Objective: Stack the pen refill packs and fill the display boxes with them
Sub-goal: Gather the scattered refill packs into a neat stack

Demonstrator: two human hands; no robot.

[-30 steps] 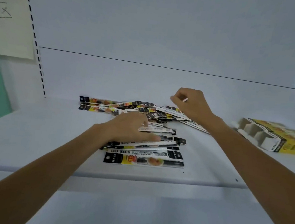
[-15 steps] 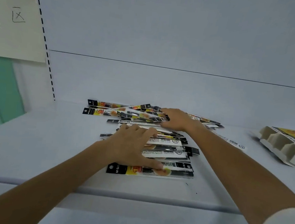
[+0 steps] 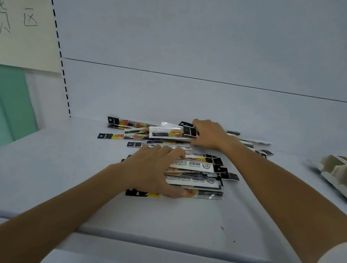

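Several long pen refill packs (image 3: 196,173) with black, yellow and white printing lie in a loose heap on the white shelf (image 3: 59,174). My left hand (image 3: 154,169) lies spread on the near part of the heap, fingers on top and thumb on the nearest pack (image 3: 202,194). My right hand (image 3: 208,135) is at the far part of the heap, and its fingers pinch one pack (image 3: 168,133) by its black end. A yellow and white display box (image 3: 344,177) with open compartments lies at the right edge of the view.
The shelf's back wall (image 3: 191,103) rises right behind the heap. A slotted upright (image 3: 58,48) and a paper sign (image 3: 21,19) stand at the left. The shelf's front lip (image 3: 158,241) runs across below my arms.
My right hand came down from above the heap onto its far part and now pinches a pack's black end. My left hand stays spread on the near packs. The view shifted left.
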